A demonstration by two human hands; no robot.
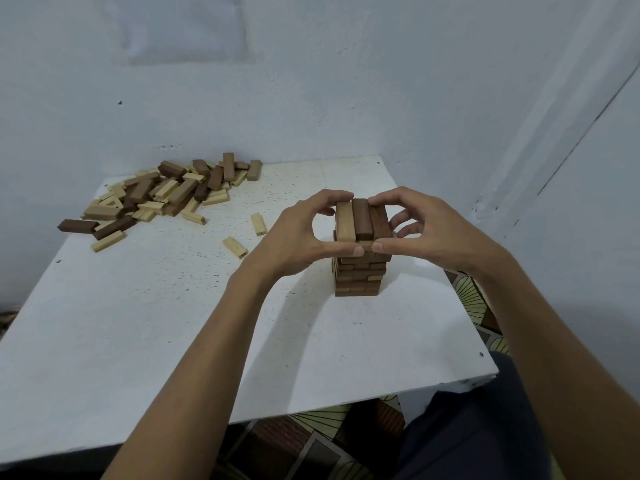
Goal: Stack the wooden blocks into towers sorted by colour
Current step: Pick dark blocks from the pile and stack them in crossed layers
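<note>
Brown tower [360, 275] stands upright on the right half of the white table [173, 323], roughly midway between its near and far edges. Several rows are stacked crosswise. The top row [362, 220] is three blocks side by side running near to far; the left one is light tan, the middle and right ones darker brown. A lighter end shows among the lower rows.

Both hands grasp the tower's top. The left hand [298, 233] closes in from the left, with fingers curled over the far end of the top row and the thumb pressed on the near face just below that row. The right hand [433, 226] mirrors it from the right: fingers curled on the far right corner and side, thumb on the near face. The two thumb tips sit just beside each other. Both forearms are bare and reach in from the near edge.

Two loose pale blocks lie on the table left of the tower, one [259, 224] farther, one [234, 247] nearer, apart from each other. Well apart at the far left is a jumbled pile [166, 195] of mixed pale and dark blocks. A single dark block [77, 225] lies at its left fringe.

Pale walls [346, 81] meet in a corner behind the table. A patterned floor [474, 299] shows to the right and under the near edge. Dark clothing [485, 427] is at the near right.
</note>
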